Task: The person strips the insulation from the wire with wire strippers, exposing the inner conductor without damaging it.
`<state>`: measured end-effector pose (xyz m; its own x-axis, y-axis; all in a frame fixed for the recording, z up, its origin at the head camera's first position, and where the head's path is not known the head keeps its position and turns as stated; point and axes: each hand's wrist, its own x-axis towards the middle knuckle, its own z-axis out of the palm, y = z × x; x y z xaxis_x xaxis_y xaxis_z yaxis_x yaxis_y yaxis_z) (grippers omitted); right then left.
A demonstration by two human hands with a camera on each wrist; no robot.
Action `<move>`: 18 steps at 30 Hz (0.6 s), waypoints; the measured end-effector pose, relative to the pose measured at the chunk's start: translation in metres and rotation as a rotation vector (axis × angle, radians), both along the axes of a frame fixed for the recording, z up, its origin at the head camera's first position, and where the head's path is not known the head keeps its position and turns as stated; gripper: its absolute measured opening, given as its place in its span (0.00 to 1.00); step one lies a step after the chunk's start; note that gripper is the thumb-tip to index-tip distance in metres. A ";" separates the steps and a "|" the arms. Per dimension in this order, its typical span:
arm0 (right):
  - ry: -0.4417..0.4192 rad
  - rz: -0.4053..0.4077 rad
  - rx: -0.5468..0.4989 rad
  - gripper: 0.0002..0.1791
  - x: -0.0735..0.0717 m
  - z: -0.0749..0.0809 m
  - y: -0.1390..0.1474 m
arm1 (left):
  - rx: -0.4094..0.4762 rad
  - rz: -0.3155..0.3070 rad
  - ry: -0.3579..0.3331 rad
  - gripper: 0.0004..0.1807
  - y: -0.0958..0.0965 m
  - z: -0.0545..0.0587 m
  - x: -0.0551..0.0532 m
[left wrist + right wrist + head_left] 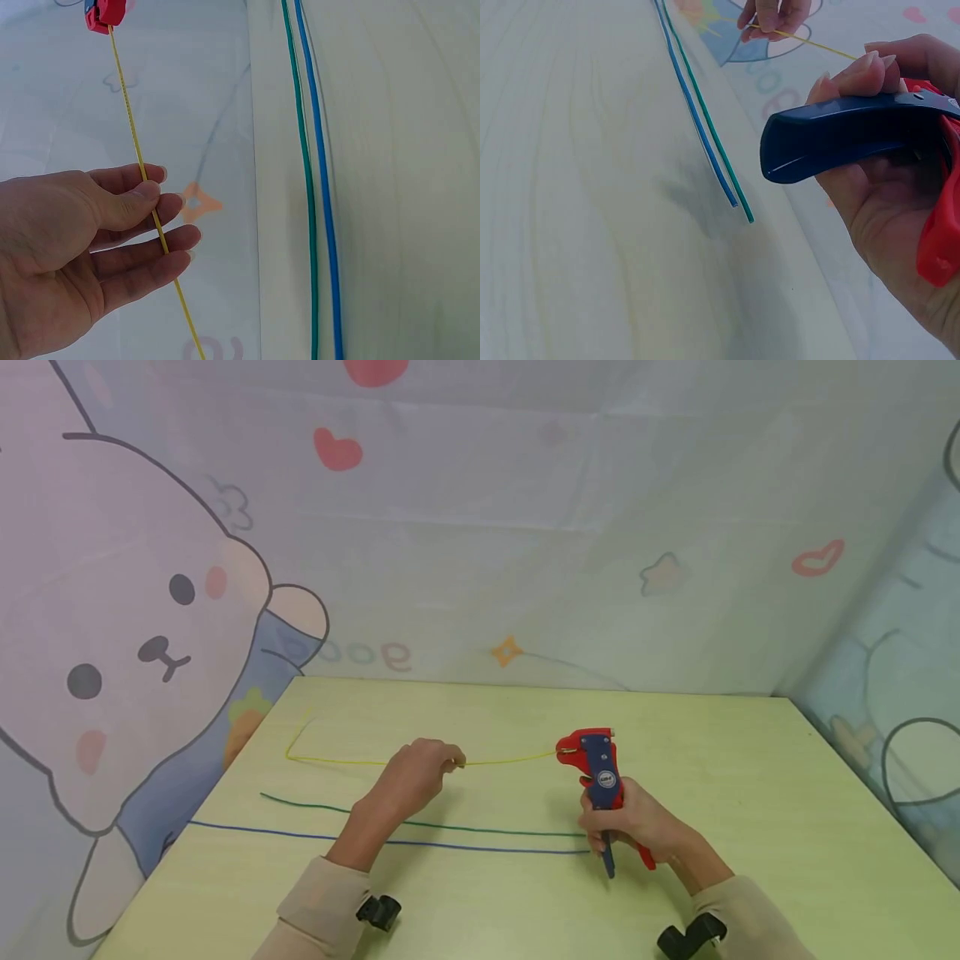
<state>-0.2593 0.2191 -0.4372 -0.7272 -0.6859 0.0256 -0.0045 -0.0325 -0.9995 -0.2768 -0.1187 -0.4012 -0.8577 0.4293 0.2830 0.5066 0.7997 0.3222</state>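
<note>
Table [750,793] below: yellow wire [159,226] pinched in left hand [415,778], stripper [602,767] gripped in right hand [643,823].

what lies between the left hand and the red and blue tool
A stretch of yellow wire runs from the left hand to the tool, in the head and left wrist views.

The tool [604,775] was red and navy; yellow wire [129,109], green wire [313,225] and blue wire [330,225] contrasted with the pale-yellow counter [750,793].

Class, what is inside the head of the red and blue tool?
The yellow wire enters the tool at its red mouth; how far it reaches inside is covered.
</note>
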 end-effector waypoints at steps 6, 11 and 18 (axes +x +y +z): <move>-0.001 -0.012 0.007 0.02 0.001 0.003 0.000 | 0.009 0.000 -0.004 0.10 -0.001 0.002 0.001; -0.011 0.001 0.002 0.03 0.003 0.005 0.001 | 0.003 0.001 0.002 0.10 -0.001 0.002 0.001; -0.002 0.016 0.007 0.01 0.005 0.005 0.001 | -0.009 0.007 -0.001 0.10 0.000 0.003 0.002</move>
<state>-0.2547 0.2206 -0.4322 -0.7159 -0.6979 0.0197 -0.0024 -0.0258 -0.9997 -0.2751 -0.1191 -0.3984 -0.8610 0.4258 0.2782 0.5006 0.8059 0.3160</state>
